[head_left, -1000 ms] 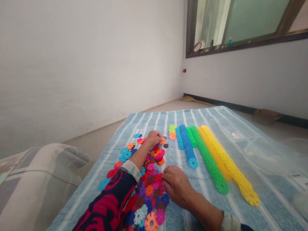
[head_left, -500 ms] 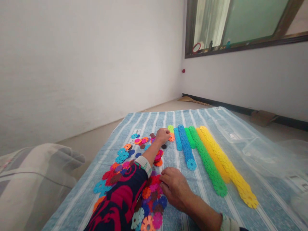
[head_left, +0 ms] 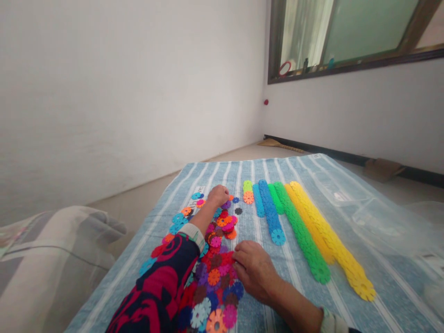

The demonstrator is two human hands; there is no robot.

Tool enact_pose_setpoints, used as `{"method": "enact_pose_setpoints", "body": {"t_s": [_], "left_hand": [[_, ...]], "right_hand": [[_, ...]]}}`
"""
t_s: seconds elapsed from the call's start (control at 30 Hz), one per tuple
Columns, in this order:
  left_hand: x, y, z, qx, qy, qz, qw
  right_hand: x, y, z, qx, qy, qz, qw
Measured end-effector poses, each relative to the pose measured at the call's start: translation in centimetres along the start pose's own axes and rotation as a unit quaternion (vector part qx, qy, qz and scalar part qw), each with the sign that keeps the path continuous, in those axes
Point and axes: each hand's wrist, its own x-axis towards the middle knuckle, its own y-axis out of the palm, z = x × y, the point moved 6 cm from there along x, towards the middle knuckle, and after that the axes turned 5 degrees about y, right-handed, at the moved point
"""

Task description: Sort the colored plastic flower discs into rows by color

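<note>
My left hand [head_left: 218, 196] reaches to the far end of a heap of mixed flower-shaped plastic discs [head_left: 215, 260]. Its fingers are curled down, and whatever they hold is hidden. Closer to me, my right hand [head_left: 257, 270] rests at the heap's right edge, fingers bent together beside red and pink discs; I cannot see what is in them. An orange disc [head_left: 248, 197] lies against a lime-green disc [head_left: 247, 186], right of my left hand. Overlapping rows of same-coloured discs stretch beyond: blue [head_left: 268, 208], green [head_left: 301, 231] and yellow [head_left: 329, 238].
A striped blue cloth [head_left: 239, 169] covers the table. Clear plastic bags or containers [head_left: 378, 217] lie along its right side. Left of the table is a draped grey-and-white fabric [head_left: 58, 259]. A broom [head_left: 277, 144] lies on the floor near the far corner.
My left hand has moved left, from the orange disc back to the far end of the heap. The orange disc stays below the lime-green one. My right hand has barely moved.
</note>
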Motion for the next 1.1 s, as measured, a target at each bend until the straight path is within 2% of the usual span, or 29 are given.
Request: {"method": "enact_pose_setpoints", "body": {"t_s": [0.17,0.27,0.57,0.77,1.1], "left_hand": [[-0.3,-1.0,-0.4,0.017,0.005,0.011,1.0],[-1.2,-1.7,-0.2,0.016,0.023,0.04,0.999],[-6.8,-1.8,1.0,0.018,0.055,0.138,0.989],[-8.5,-1.6,1.2,0.015,0.051,0.124,0.991],[-8.8,-1.3,1.3,-0.008,0.051,0.118,0.992]], "right_hand": [[-0.1,0.0,-0.1,0.009,0.0,0.006,1.0],[-0.1,0.1,-0.2,0.002,-0.004,0.008,1.0],[0.0,0.0,0.1,-0.007,-0.005,0.012,1.0],[-0.1,0.2,-0.1,0.003,-0.006,0.012,1.0],[-0.1,0.2,-0.1,0.008,-0.014,0.008,1.0]]}}
